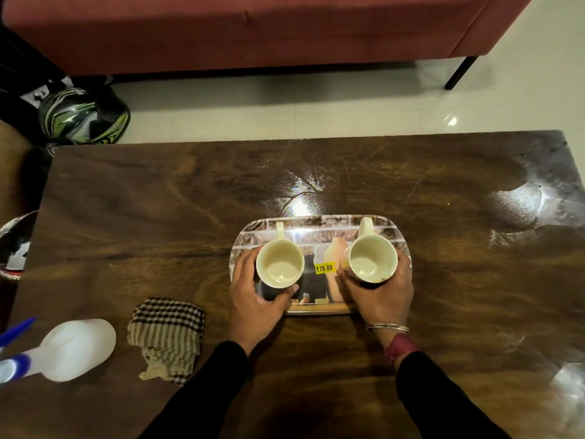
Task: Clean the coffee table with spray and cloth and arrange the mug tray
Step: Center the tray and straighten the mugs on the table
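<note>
A rectangular printed tray (319, 224) with a yellow price sticker rests on the dark wooden coffee table (158, 201). Two cream mugs stand upright on it, handles pointing away from me. My left hand (253, 299) wraps around the left mug (280, 263). My right hand (380, 296) wraps around the right mug (373, 258). Both mugs look empty inside. A folded checked cloth (166, 334) lies on the table left of my left arm. A white spray bottle (68, 350) with a blue nozzle lies on its side at the table's near left.
A red sofa (253, 30) stands beyond the table across a strip of pale floor. A helmet (84, 117) sits on the floor past the table's far left corner. Another helmet (14, 245) shows at the left edge. Shiny patches mark the table's right side.
</note>
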`<state>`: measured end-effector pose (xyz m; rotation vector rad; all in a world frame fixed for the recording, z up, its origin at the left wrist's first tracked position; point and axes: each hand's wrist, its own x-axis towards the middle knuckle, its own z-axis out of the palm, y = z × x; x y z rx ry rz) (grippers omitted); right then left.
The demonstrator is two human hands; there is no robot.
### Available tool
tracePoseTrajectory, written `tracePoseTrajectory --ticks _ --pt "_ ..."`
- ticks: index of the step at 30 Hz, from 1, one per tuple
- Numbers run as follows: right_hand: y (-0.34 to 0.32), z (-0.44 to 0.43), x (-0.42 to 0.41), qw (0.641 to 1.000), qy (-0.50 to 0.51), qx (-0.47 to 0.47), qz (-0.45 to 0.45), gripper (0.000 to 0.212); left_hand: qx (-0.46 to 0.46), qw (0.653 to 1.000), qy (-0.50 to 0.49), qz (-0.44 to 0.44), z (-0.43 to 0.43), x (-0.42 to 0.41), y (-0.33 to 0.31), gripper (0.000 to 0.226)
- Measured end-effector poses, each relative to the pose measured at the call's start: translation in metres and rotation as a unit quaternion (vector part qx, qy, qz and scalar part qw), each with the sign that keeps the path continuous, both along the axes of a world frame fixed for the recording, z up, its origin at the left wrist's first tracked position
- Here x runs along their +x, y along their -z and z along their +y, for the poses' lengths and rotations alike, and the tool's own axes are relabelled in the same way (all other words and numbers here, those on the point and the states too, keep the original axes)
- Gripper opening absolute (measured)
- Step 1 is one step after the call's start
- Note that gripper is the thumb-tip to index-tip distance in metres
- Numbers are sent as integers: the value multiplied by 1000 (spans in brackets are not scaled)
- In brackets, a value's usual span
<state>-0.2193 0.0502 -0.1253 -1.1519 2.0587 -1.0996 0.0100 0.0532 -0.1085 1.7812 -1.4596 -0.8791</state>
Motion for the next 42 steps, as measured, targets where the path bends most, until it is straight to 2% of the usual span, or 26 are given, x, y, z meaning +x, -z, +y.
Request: tracePoseTrajectory --ticks 14,37,42 --pt "3 0 -2 1000 5 -3 -5 92 23 999 44 21 -3 11 3 87" --pt "6 1 -4 1000 12 -9 8 92 22 999 21 29 -2 6 7 87" --pt "7 6 -5 999 -15 -25 12 103 39 998 -2 52 4 9 8 105"
